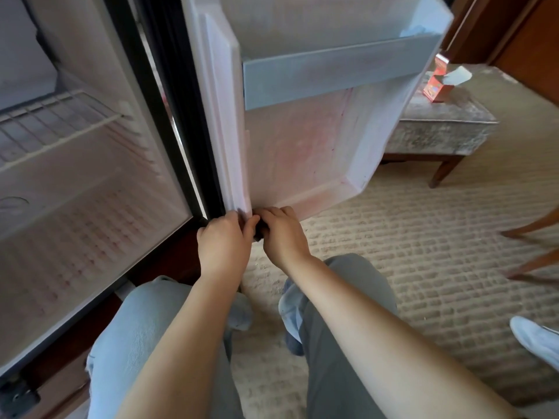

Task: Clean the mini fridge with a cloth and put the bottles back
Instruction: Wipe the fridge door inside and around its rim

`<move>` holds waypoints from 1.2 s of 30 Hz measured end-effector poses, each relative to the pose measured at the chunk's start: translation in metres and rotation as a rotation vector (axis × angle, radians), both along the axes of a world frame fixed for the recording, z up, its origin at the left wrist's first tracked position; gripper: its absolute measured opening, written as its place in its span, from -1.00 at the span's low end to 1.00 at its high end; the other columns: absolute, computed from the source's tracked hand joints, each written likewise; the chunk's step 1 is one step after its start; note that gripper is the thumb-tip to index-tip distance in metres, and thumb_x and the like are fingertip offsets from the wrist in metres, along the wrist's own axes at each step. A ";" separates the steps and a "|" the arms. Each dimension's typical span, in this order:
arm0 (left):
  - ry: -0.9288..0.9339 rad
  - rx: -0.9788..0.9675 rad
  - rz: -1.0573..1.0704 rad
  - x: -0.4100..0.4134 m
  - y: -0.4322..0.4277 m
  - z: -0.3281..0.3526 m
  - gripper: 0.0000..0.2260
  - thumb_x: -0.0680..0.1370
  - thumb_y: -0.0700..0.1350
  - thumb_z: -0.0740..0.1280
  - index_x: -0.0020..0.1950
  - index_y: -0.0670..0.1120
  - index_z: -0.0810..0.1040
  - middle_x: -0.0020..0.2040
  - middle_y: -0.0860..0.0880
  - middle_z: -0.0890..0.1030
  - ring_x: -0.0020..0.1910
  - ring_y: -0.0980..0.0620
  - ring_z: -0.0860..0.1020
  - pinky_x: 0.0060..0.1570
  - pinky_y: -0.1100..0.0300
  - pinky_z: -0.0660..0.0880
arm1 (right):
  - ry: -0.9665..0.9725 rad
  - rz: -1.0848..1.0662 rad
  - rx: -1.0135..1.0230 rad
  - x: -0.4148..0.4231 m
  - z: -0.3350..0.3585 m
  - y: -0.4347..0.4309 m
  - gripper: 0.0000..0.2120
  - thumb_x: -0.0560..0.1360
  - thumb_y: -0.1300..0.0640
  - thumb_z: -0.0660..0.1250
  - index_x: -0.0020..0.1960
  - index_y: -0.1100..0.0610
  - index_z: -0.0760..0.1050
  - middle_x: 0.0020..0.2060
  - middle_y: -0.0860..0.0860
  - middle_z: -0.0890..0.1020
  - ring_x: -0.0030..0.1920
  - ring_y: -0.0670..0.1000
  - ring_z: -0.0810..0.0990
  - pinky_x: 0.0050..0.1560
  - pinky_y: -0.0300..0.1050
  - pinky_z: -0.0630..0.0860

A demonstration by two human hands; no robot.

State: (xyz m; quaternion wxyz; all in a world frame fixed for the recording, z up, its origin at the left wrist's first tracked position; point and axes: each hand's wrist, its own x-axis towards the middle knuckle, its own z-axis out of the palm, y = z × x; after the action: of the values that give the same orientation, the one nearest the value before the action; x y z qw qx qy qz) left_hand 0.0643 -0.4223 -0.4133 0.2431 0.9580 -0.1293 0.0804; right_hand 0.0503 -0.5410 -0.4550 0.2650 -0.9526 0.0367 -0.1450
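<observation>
The mini fridge (75, 182) stands open on the left, its white inside bare except for a wire shelf (51, 125). Its door (302, 152) swings out in the middle, with a grey door shelf (332, 74) across it. Both hands meet at the door's bottom hinge-side corner. My left hand (223, 240) has curled fingers against the door's lower edge. My right hand (281, 234) pinches a small dark thing (260, 232), mostly hidden between the two hands; whether it is the cloth I cannot tell. No bottles show.
A grey upholstered stool (438, 128) stands to the right behind the door, with a red box (435, 83) and white paper on it. Wooden chair legs (529, 231) reach in at the right edge. A white shoe (535, 337) lies on the beige carpet. My knees are below.
</observation>
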 end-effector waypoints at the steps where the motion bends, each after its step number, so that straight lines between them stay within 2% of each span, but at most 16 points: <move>1: 0.005 -0.007 -0.003 0.000 0.000 0.001 -0.66 0.61 0.11 0.20 -0.03 -0.15 0.55 -0.20 -0.11 0.63 -0.15 -0.15 0.58 -0.06 0.06 0.32 | -0.007 0.008 -0.010 -0.003 0.000 -0.001 -0.67 0.47 0.33 0.21 0.15 0.11 0.59 0.05 0.03 0.63 0.04 0.14 0.43 0.01 -0.04 0.44; 6: -0.030 0.012 -0.006 -0.002 0.003 0.000 -0.66 0.59 0.12 0.22 -0.07 -0.14 0.55 -0.29 -0.10 0.60 -0.24 -0.13 0.56 -0.15 0.08 0.32 | -0.046 0.021 -0.021 -0.037 -0.010 -0.002 -0.66 0.47 0.33 0.24 0.18 0.10 0.59 0.04 0.00 0.64 0.01 0.11 0.44 -0.01 -0.10 0.45; 9: -0.049 0.009 0.022 -0.002 0.003 -0.002 -0.67 0.57 0.11 0.25 -0.20 -0.11 0.54 -0.39 -0.08 0.57 -0.32 -0.14 0.54 -0.21 0.10 0.31 | -0.006 -0.031 -0.030 -0.057 -0.011 -0.012 -0.68 0.40 0.36 0.31 0.08 0.08 0.62 -0.01 0.01 0.65 0.00 0.13 0.47 -0.03 -0.06 0.46; 13: 0.026 0.092 0.067 -0.001 -0.001 -0.003 -0.65 0.57 0.14 0.21 -0.27 -0.08 0.48 -0.40 -0.04 0.54 -0.30 -0.11 0.52 -0.15 0.08 0.37 | -0.279 -0.343 -0.044 -0.044 0.003 -0.044 -0.66 0.42 0.36 0.35 0.17 0.16 0.58 0.07 0.06 0.62 0.06 0.14 0.50 0.07 -0.06 0.48; 15: 0.054 0.093 0.079 -0.001 -0.003 -0.003 -0.65 0.57 0.11 0.19 -0.28 -0.09 0.45 -0.40 -0.04 0.52 -0.30 -0.11 0.51 -0.16 0.10 0.35 | -0.335 -0.339 -0.100 -0.023 0.012 -0.051 -0.66 0.44 0.33 0.36 0.20 0.17 0.58 0.10 0.08 0.59 0.08 0.14 0.50 0.08 -0.07 0.49; 18: 0.034 0.104 0.096 -0.001 -0.006 -0.006 -0.64 0.57 0.06 0.18 -0.23 -0.18 0.53 -0.36 -0.10 0.53 -0.25 -0.14 0.51 -0.23 0.11 0.31 | -0.165 -0.171 -0.243 -0.004 0.000 -0.048 -0.62 0.37 0.36 0.34 0.18 0.18 0.57 0.11 0.10 0.57 0.06 0.20 0.50 0.05 0.05 0.54; 21: -0.018 0.131 0.130 -0.001 -0.011 -0.011 -0.68 0.54 -0.01 0.22 -0.26 -0.22 0.53 -0.36 -0.15 0.55 -0.20 -0.18 0.51 -0.21 0.08 0.23 | -0.052 -0.105 -0.358 -0.006 -0.012 -0.052 -0.55 0.31 0.35 0.29 0.19 0.18 0.52 0.12 0.10 0.54 0.02 0.20 0.47 0.01 0.06 0.51; 23: -0.052 0.162 0.146 -0.002 -0.014 -0.010 -0.69 0.52 -0.04 0.25 -0.34 -0.21 0.50 -0.44 -0.14 0.51 -0.26 -0.17 0.49 -0.22 0.06 0.19 | 0.024 -0.151 -0.432 -0.004 -0.001 -0.065 -0.53 0.30 0.39 0.26 0.21 0.22 0.49 0.14 0.15 0.53 0.05 0.23 0.45 0.05 0.07 0.48; 26: -0.061 0.174 0.139 -0.003 -0.014 -0.010 -0.70 0.51 -0.06 0.27 -0.36 -0.21 0.48 -0.47 -0.13 0.47 -0.28 -0.16 0.47 -0.23 0.06 0.17 | 0.318 -0.313 -0.593 0.005 0.017 -0.104 -0.57 0.48 0.33 0.14 0.35 0.23 0.35 0.29 0.19 0.43 0.29 0.28 0.32 0.33 0.09 0.29; 28: -0.059 0.164 0.139 -0.003 -0.014 -0.011 -0.70 0.51 -0.06 0.27 -0.36 -0.21 0.49 -0.47 -0.13 0.48 -0.27 -0.16 0.47 -0.23 0.07 0.17 | 0.459 -0.376 -0.677 0.012 0.026 -0.129 -0.59 0.55 0.29 0.09 0.39 0.25 0.29 0.34 0.23 0.39 0.36 0.34 0.25 0.41 0.17 0.18; 32: -0.066 0.151 0.130 -0.001 -0.017 -0.011 -0.70 0.50 -0.07 0.27 -0.39 -0.21 0.48 -0.50 -0.12 0.47 -0.31 -0.16 0.49 -0.24 0.08 0.19 | 0.603 -0.357 -0.809 0.036 0.030 -0.140 -0.56 0.56 0.23 0.10 0.43 0.26 0.26 0.37 0.24 0.35 0.35 0.33 0.30 0.40 0.15 0.20; 36: -0.096 0.168 0.113 0.001 -0.019 -0.014 -0.70 0.48 -0.09 0.32 -0.41 -0.21 0.47 -0.52 -0.13 0.47 -0.38 -0.16 0.49 -0.25 0.08 0.20 | 0.646 -0.440 -0.774 0.048 0.038 -0.133 -0.60 0.58 0.18 0.14 0.41 0.20 0.34 0.42 0.20 0.19 0.32 0.31 0.30 0.26 0.01 0.36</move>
State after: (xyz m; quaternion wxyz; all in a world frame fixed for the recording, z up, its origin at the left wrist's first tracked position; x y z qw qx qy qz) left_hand 0.0654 -0.4408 -0.4271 0.1503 0.9758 -0.0926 0.1287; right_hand 0.0987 -0.6743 -0.4173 -0.1661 -0.9464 0.2585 0.0998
